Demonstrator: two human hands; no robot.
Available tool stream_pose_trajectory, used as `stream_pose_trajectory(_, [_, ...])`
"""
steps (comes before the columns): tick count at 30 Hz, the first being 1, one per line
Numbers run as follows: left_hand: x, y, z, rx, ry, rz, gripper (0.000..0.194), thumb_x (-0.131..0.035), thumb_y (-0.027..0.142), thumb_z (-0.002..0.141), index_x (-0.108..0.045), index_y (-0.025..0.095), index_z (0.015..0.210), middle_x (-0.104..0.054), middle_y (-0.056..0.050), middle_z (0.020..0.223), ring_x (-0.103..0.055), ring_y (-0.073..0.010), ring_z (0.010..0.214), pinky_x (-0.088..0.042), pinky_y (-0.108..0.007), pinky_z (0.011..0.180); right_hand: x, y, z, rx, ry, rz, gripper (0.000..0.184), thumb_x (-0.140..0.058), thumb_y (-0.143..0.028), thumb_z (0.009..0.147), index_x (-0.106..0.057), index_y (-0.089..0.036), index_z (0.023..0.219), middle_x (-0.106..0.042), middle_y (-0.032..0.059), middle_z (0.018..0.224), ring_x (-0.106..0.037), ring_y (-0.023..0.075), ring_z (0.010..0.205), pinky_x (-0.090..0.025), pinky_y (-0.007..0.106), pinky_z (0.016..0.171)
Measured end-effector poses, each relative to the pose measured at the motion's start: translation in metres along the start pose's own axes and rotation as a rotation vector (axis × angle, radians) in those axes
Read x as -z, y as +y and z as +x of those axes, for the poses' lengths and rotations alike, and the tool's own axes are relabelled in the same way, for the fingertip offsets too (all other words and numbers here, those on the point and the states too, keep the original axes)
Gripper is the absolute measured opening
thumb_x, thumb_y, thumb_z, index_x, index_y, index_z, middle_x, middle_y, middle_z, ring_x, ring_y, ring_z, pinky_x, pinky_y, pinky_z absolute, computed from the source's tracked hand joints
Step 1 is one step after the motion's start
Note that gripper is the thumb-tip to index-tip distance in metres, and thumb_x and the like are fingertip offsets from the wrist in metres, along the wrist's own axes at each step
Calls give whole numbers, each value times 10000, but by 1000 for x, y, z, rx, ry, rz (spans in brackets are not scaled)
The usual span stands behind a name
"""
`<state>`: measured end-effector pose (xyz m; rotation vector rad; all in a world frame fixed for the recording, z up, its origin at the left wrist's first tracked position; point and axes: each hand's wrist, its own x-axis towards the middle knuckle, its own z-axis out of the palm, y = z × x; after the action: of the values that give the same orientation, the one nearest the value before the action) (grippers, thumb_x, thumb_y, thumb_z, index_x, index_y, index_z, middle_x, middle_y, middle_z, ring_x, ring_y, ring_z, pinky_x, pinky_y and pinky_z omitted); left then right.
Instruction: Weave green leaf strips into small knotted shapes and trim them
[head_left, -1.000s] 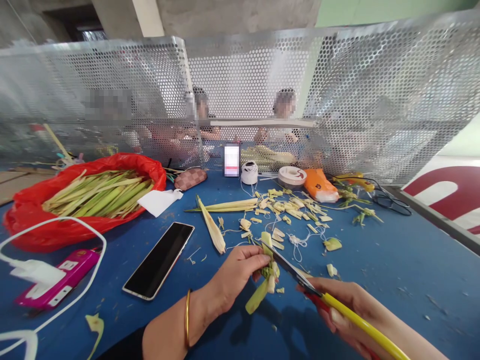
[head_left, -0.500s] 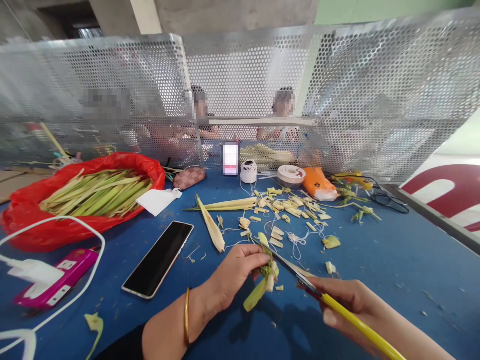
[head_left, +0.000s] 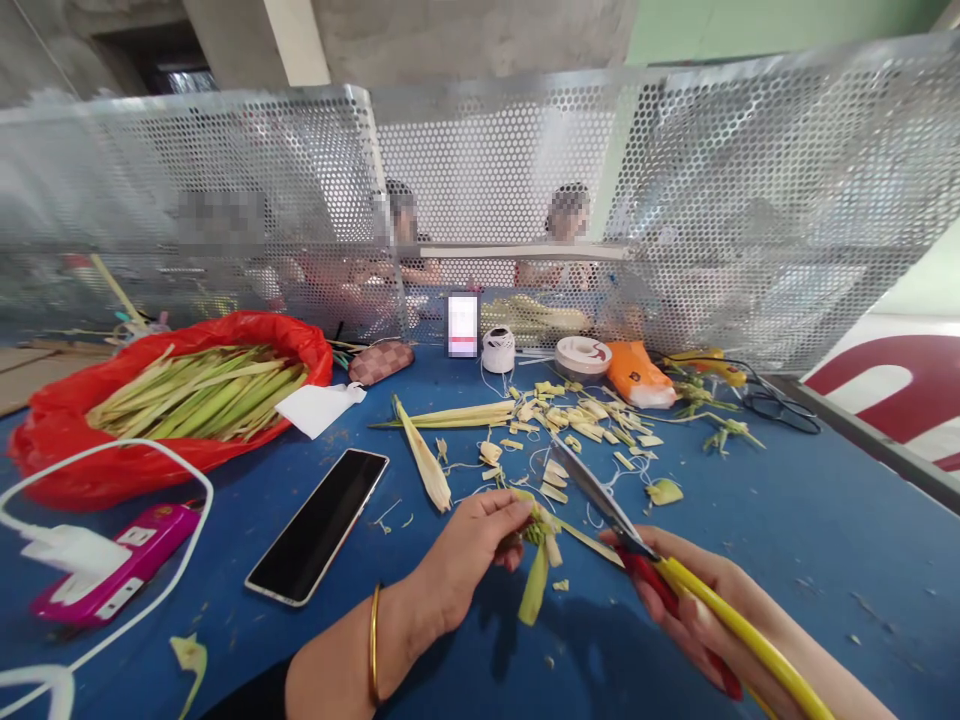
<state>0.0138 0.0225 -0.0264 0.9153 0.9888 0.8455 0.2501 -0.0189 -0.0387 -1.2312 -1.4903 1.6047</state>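
Observation:
Between thumb and fingers, my left hand [head_left: 469,545] pinches a small knotted piece of green and pale husk leaf [head_left: 538,545], with strips sticking out of it downward and to the right. My right hand [head_left: 697,610] is wrapped round the handles of scissors [head_left: 626,525], yellow and red, at the lower right. Their blades point up and left, apart from the leaf piece and just above one of its strips. Beyond the hands lie cut husk scraps [head_left: 592,415] and white thread [head_left: 600,490]. A long husk leaf [head_left: 424,455] rests left of them.
A red bag [head_left: 60,430] of leaf strips stands left. Near it are a phone [head_left: 319,528], a purple power strip [head_left: 120,565] and a white cable. A thread spool [head_left: 498,350], a tape roll [head_left: 583,356] and an orange packet [head_left: 641,373] line the perforated metal screen [head_left: 495,150]; people sit behind it.
The scissors have moved away from the leaf piece, up and to the right, and their handles have spread apart. In my left hand the piece has turned slightly, its lower strip now hanging straighter.

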Motion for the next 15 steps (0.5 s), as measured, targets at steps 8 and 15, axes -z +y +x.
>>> stream_pose_trajectory(8, [-3,-2,-3,108,-2,-233,296,-840,212,568,-691,144,814,-578,36,654,-432,-43,529,-298,-196,535,-7,-9,-4,-2,85,39,799,-521,-761,746,-470,-196,1309,-561,24,783,-339,41,425,-326,170,377])
stream_pose_trajectory(15, [-2,3,-1,-111,209,-394,285,-820,181,585,-671,174,828,-657,18,775,-572,-82,675,-410,-192,594,-7,8,-11,104,126,-78,849,-605,-758,670,-541,-175,1284,-624,78,836,-612,191,698,-512,230,582])
